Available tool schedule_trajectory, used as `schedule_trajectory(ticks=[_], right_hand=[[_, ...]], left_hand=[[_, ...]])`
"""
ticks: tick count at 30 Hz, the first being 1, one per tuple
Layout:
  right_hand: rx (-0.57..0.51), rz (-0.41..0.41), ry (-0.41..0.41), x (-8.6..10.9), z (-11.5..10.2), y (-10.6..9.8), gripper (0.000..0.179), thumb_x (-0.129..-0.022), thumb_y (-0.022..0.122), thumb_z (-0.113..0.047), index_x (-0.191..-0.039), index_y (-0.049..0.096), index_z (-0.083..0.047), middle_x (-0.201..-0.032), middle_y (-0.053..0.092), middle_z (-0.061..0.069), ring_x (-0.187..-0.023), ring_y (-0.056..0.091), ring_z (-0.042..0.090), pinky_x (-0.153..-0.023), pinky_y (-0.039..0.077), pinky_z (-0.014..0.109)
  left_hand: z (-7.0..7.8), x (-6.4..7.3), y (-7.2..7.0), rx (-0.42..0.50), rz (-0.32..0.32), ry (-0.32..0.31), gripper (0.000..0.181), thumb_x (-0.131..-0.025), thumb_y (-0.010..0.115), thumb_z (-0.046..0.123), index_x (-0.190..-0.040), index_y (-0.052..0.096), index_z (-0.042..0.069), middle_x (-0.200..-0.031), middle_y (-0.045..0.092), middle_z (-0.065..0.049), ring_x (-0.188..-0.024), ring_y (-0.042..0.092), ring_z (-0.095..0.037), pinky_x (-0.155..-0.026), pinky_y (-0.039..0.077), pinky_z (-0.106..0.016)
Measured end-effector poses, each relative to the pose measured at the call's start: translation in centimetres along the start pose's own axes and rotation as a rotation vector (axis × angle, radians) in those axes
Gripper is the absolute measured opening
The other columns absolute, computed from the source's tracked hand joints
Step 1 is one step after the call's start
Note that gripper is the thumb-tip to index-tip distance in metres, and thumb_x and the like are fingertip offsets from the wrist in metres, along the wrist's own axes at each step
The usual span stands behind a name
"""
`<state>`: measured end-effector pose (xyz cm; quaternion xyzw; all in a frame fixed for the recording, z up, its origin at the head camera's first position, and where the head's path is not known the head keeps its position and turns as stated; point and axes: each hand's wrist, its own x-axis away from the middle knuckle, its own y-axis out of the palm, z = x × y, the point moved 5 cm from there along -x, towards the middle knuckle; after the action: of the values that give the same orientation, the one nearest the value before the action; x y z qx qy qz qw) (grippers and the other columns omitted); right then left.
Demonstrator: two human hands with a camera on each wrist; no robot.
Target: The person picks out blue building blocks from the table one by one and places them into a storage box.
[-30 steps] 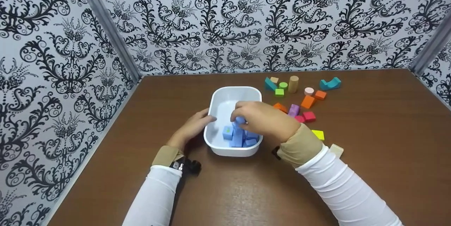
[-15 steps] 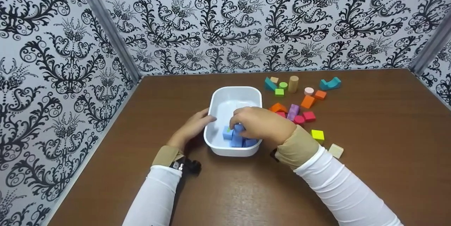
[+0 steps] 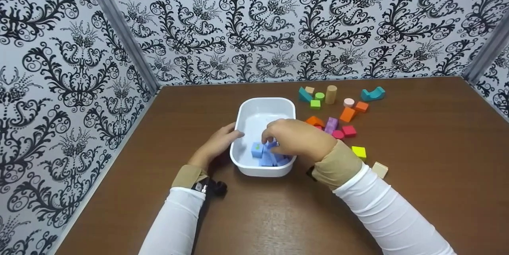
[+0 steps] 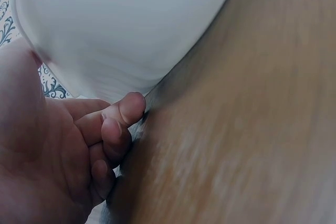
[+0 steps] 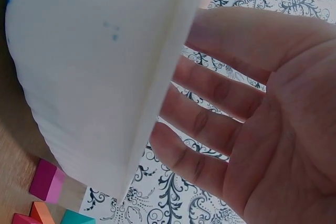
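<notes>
A white plastic tub stands on the brown table, with several light blue blocks heaped at its near right. My left hand grips the tub's left side, thumb over the rim; in the left wrist view its fingers curl by the outer wall. Over the right rim reaches my right hand, its fingers pinching a blue block low over the heap. From the right wrist, the tub wall hides those fingertips. A blue cube marked with green lies left of the heap.
Right of the tub lie loose blocks: a purple block, a red cube, an orange block, a yellow block and a cream block. Farther back are a wooden cylinder and a teal arch. Patterned walls enclose the table.
My right hand has lowered the blue block toward the heap and shifted slightly, and the blue blocks beneath have moved a little. My left hand and the tub have kept their place.
</notes>
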<state>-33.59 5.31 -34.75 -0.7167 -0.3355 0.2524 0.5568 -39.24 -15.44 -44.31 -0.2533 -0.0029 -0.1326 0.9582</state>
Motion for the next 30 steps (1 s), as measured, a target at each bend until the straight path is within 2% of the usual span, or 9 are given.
schedule_trajectory(ticks=[4,9,14,17,19,23,28,30], right_hand=[[-0.009,0.049,-0.021,0.5,0.1,-1.1,0.024,-0.096,0.078,-0.015,-0.119,0.080,-0.005,-0.113,0.077,0.011,-0.101,0.072,0.026,-0.092,0.060,0.042],[-0.078,0.184,0.002,2.0,1.6,-3.6,0.024,-0.096,0.077,-0.010,-0.119,0.079,-0.003,-0.114,0.074,0.012,-0.103,0.069,0.029,-0.094,0.058,0.044],[-0.106,0.323,0.108,4.4,4.0,-6.3,0.028,-0.098,0.075,-0.016,-0.125,0.076,-0.008,-0.125,0.069,0.009,-0.117,0.065,0.029,-0.101,0.054,0.048],[-0.114,0.396,0.161,6.2,5.2,-7.8,0.029,-0.100,0.075,-0.019,-0.127,0.075,-0.010,-0.128,0.067,0.007,-0.113,0.064,0.027,-0.099,0.054,0.048],[-0.131,0.435,0.188,7.4,6.0,-8.5,0.028,-0.100,0.074,-0.018,-0.127,0.075,-0.010,-0.128,0.066,0.006,-0.103,0.066,0.024,-0.092,0.057,0.045],[-0.152,0.470,0.200,9.0,6.6,-9.1,0.026,-0.101,0.073,-0.015,-0.126,0.075,-0.008,-0.125,0.066,0.007,-0.097,0.068,0.024,-0.086,0.058,0.042],[-0.115,0.475,0.204,10.3,7.0,-9.0,0.024,-0.100,0.073,-0.013,-0.123,0.075,-0.006,-0.116,0.067,0.008,-0.103,0.067,0.024,-0.090,0.058,0.044],[-0.095,0.467,0.209,10.7,7.5,-8.8,0.024,-0.100,0.073,-0.013,-0.123,0.075,-0.006,-0.119,0.068,0.008,-0.107,0.067,0.026,-0.093,0.058,0.046]], left_hand=[[0.2,-0.1,0.2,0.011,0.001,0.001,0.069,-0.097,0.057,0.029,-0.159,0.047,0.001,-0.143,0.063,-0.021,-0.120,0.063,-0.028,-0.108,0.049,-0.044],[0.5,-0.2,0.3,0.006,0.005,0.019,0.068,-0.096,0.057,0.028,-0.158,0.048,0.001,-0.145,0.062,-0.020,-0.122,0.062,-0.029,-0.112,0.046,-0.045],[0.4,-0.2,0.4,0.022,-0.004,0.021,0.068,-0.097,0.057,0.027,-0.159,0.046,0.000,-0.148,0.061,-0.021,-0.125,0.061,-0.029,-0.113,0.046,-0.046],[0.4,-0.2,0.3,0.027,-0.010,0.017,0.069,-0.098,0.056,0.028,-0.160,0.045,0.000,-0.148,0.060,-0.021,-0.124,0.062,-0.030,-0.111,0.047,-0.046],[0.4,-0.2,0.1,0.021,-0.009,0.014,0.069,-0.098,0.056,0.029,-0.160,0.046,0.000,-0.148,0.060,-0.021,-0.125,0.061,-0.030,-0.111,0.047,-0.046],[0.3,-0.1,-0.1,0.002,-0.003,0.005,0.070,-0.098,0.057,0.030,-0.161,0.045,0.002,-0.149,0.060,-0.020,-0.127,0.060,-0.030,-0.113,0.045,-0.046],[-0.1,-0.1,-0.1,0.004,0.004,0.012,0.069,-0.098,0.057,0.030,-0.160,0.046,0.002,-0.146,0.062,-0.021,-0.124,0.061,-0.030,-0.112,0.045,-0.046],[-0.1,-0.1,0.0,0.006,0.005,0.017,0.068,-0.098,0.057,0.030,-0.159,0.048,0.001,-0.145,0.063,-0.021,-0.124,0.061,-0.030,-0.112,0.045,-0.046]])
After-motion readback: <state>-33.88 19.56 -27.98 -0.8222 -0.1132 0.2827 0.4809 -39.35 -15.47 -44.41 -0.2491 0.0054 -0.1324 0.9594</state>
